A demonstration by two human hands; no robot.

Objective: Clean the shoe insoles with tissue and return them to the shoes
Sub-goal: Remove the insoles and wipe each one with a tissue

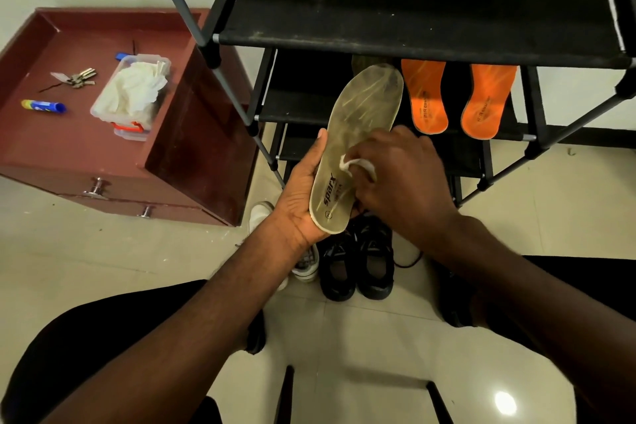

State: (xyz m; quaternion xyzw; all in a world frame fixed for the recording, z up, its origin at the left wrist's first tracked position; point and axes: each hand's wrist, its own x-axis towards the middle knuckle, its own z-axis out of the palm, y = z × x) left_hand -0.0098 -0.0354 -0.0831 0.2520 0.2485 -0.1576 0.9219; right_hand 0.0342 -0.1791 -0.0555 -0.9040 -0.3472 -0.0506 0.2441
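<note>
My left hand (303,193) grips a worn beige insole (361,110) by its heel, toe pointing up and away. My right hand (399,179) presses a small wad of white tissue (347,162) against the insole's middle. Two orange insoles (425,96) (487,100) lie side by side on a black rack shelf behind it. Below my hands a pair of black shoes (358,262) stands on the floor, with a white sneaker (306,262) partly hidden under my left forearm.
A black metal shoe rack (413,10) fills the upper right. At left a dark red drawer cabinet (179,148) carries a clear box of tissues (132,93), keys (77,77) and a blue and yellow tube (43,106). The floor is pale tile.
</note>
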